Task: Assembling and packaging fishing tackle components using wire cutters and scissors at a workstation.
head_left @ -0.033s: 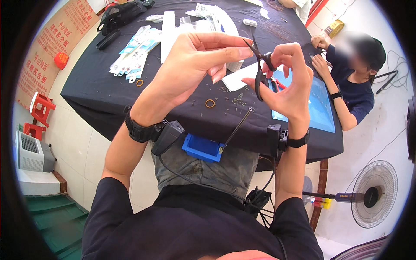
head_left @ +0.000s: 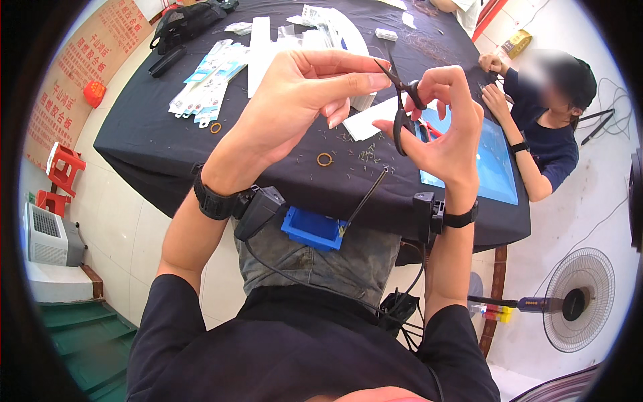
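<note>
My right hand (head_left: 447, 134) holds a pair of small black scissors (head_left: 400, 124), with thumb and fingers at the handle loops. The scissor blades stand apart, their tips beside the fingertips of my left hand (head_left: 288, 104). Thumb and forefinger of that left hand are pinched together above the table. A tiny reddish speck shows at the pinch, too small to name. Below my hands, little clippings (head_left: 368, 155) lie scattered on the black cloth, near a brownish ring (head_left: 325, 159).
A blue open box (head_left: 313, 229) sits at the near table edge, a thin dark rod (head_left: 367, 197) slanting up beside it. Packets (head_left: 211, 80) lie left, a blue sheet (head_left: 495, 167) right. A co-worker (head_left: 546, 127) sits at the right edge; a fan (head_left: 577, 301) stands lower right.
</note>
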`<state>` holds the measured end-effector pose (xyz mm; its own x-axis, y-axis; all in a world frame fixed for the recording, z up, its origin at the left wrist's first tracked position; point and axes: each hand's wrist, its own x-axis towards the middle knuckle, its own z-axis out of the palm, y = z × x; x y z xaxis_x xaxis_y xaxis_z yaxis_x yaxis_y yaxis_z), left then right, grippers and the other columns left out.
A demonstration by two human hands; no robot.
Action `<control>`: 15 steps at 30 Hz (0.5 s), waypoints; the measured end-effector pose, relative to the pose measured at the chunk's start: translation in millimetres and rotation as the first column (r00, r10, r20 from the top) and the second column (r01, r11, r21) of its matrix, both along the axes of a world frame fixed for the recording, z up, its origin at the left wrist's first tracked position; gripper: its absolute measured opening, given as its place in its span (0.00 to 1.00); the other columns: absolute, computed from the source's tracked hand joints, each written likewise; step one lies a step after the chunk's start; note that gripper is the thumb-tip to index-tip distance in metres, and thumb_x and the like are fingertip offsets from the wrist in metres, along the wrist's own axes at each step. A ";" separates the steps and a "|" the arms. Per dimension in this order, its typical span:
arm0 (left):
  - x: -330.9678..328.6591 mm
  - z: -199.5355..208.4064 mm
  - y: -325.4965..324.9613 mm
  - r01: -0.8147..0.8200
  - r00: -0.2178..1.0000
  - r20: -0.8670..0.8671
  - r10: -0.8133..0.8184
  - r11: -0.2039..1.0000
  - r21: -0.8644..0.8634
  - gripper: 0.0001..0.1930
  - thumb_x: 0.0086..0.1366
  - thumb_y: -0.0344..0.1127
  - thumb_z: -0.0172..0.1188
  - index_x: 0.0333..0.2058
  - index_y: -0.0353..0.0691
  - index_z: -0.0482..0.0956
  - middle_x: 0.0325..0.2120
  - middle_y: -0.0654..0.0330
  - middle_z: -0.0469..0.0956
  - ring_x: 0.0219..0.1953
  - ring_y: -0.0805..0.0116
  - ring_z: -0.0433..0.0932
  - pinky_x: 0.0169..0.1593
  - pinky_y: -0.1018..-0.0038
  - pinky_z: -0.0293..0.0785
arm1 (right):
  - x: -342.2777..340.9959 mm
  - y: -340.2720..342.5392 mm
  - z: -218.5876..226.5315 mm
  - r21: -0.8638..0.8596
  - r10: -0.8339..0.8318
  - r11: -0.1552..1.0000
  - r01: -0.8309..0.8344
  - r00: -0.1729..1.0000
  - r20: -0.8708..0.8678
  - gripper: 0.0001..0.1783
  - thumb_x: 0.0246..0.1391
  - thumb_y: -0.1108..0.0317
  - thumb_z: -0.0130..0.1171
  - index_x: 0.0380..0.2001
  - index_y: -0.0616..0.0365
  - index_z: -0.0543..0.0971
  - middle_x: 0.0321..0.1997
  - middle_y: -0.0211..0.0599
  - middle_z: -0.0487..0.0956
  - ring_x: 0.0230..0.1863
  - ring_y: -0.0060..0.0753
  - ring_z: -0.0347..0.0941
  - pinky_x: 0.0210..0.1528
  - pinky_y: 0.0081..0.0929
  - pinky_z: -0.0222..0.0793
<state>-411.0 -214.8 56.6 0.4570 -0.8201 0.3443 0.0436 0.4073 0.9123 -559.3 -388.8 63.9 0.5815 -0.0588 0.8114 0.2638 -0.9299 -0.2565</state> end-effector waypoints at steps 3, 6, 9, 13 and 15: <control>0.5 -1.4 -0.5 0.004 1.000 -0.011 -0.004 1.000 -0.007 0.14 0.68 0.29 0.68 0.50 0.29 0.86 0.39 0.55 0.88 0.20 0.85 0.68 0.23 0.86 0.60 | 0.1 0.2 -0.6 -0.005 0.015 1.000 -0.015 1.000 -0.002 0.30 0.37 0.58 0.84 0.37 0.54 0.74 0.24 0.29 0.79 0.24 0.21 0.76 0.30 0.17 0.72; 0.0 -0.8 -0.5 0.000 1.000 -0.017 -0.001 1.000 -0.010 0.14 0.68 0.29 0.68 0.50 0.29 0.86 0.39 0.55 0.88 0.20 0.84 0.69 0.23 0.86 0.60 | 1.3 0.3 -0.8 -0.007 0.017 1.000 -0.017 1.000 0.003 0.30 0.37 0.57 0.85 0.37 0.54 0.74 0.24 0.29 0.79 0.24 0.21 0.77 0.29 0.17 0.72; -0.4 -1.5 -0.5 -0.007 1.000 -0.014 0.007 1.000 -0.009 0.14 0.69 0.29 0.68 0.50 0.29 0.86 0.39 0.55 0.88 0.20 0.84 0.69 0.23 0.85 0.60 | 0.6 1.1 -0.9 -0.010 0.009 1.000 -0.009 1.000 -0.004 0.31 0.37 0.56 0.86 0.37 0.54 0.74 0.22 0.29 0.79 0.23 0.20 0.77 0.29 0.17 0.72; 1.6 -3.4 -1.2 -0.014 1.000 -0.007 0.014 1.000 -0.016 0.13 0.69 0.29 0.68 0.49 0.30 0.86 0.39 0.55 0.88 0.20 0.84 0.70 0.23 0.85 0.61 | 0.7 1.3 -0.1 -0.005 -0.003 1.000 0.003 1.000 -0.019 0.31 0.37 0.56 0.86 0.36 0.53 0.74 0.20 0.28 0.79 0.22 0.19 0.76 0.28 0.16 0.71; 2.2 -2.8 -0.5 -0.009 1.000 -0.004 0.009 1.000 -0.012 0.13 0.69 0.29 0.68 0.49 0.30 0.86 0.40 0.54 0.88 0.20 0.83 0.70 0.23 0.85 0.61 | 0.3 2.4 0.3 -0.002 -0.007 1.000 0.006 1.000 -0.024 0.31 0.37 0.57 0.86 0.36 0.53 0.74 0.20 0.28 0.79 0.22 0.19 0.76 0.28 0.16 0.70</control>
